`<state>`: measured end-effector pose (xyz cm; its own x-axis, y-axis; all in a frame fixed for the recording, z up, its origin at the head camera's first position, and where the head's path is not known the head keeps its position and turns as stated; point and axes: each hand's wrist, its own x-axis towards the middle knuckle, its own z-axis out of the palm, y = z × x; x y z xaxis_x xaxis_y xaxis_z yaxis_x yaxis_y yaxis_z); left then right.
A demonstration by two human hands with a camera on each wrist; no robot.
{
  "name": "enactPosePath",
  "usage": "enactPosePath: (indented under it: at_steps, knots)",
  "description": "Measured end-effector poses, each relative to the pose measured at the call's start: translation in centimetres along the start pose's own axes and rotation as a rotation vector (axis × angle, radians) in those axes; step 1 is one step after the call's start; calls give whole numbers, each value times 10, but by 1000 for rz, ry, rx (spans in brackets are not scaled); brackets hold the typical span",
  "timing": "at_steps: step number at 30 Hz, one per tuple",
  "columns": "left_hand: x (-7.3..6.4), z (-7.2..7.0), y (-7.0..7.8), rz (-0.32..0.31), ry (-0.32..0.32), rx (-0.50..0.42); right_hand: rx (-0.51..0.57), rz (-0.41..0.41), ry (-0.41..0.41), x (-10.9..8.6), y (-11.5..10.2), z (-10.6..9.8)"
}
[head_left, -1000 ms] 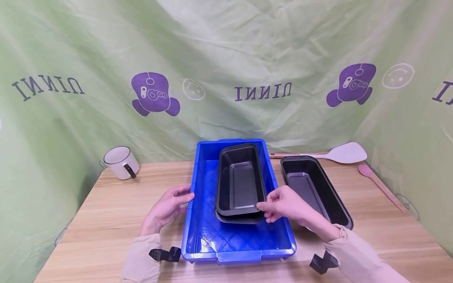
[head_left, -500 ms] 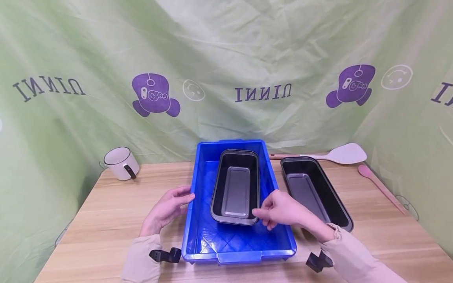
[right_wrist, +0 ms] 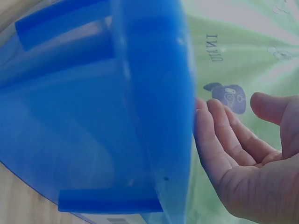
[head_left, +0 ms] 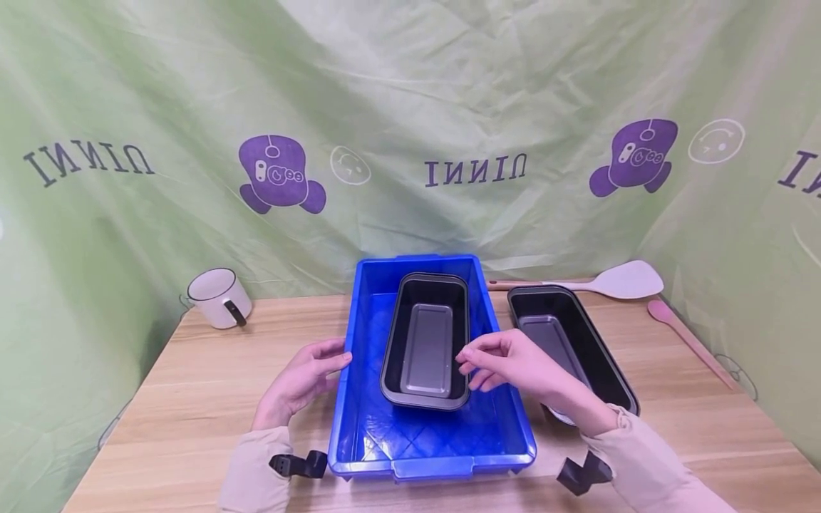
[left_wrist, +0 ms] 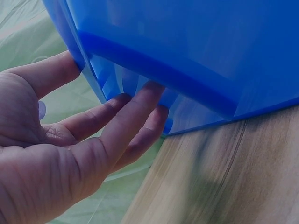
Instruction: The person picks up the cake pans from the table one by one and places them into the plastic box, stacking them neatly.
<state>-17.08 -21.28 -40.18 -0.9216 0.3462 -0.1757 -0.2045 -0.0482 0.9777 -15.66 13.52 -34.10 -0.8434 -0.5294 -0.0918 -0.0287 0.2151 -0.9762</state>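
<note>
A blue plastic bin [head_left: 436, 467] stands on the table before me. Inside it sits a dark loaf pan [head_left: 428, 349], nested over another pan that it now hides. My left hand [head_left: 308, 374] holds the bin's left side: the thumb lies on the rim [left_wrist: 74, 51] and the fingers reach beneath it against the outer wall. My right hand [head_left: 513, 363] hovers over the bin's right side by the pan's near right corner, fingers loosely bent and holding nothing. In the right wrist view its thumb and fingers [right_wrist: 217, 135] are spread apart beside the bin.
Another dark loaf pan [head_left: 577, 349] rests on the table right of the bin, partly behind my right forearm. Behind it lies a white spatula [head_left: 627, 279], with a pink spoon [head_left: 689, 338] at the far right. A white mug [head_left: 214, 296] stands back left, near the green curtain [head_left: 410, 85].
My right hand lowered the upper loaf pan into the one beneath it, then let go of its rim and rose slightly. My left hand stayed on the bin's side.
</note>
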Motion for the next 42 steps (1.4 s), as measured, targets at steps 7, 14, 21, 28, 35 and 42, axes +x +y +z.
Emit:
enactPosePath:
  at_steps: [7,14,21,28,35,42]
  knots:
    - [2,-2,-3,-4,-4,-1,30,-38,57,-5,-2,-10]
    - [3,-3,-6,-2,-11,4,72,-62,128,-12,6,-23]
    - [2,-4,-4,10,-22,-5,116,-102,181,-34,18,-51]
    - [1,-3,-4,11,-19,1,128,-144,188,-68,45,-86]
    - [3,-4,-6,9,-13,11,103,-72,319,-106,72,-119]
    - [2,-3,-5,-2,-1,14,-1,15,422,-139,96,-144]
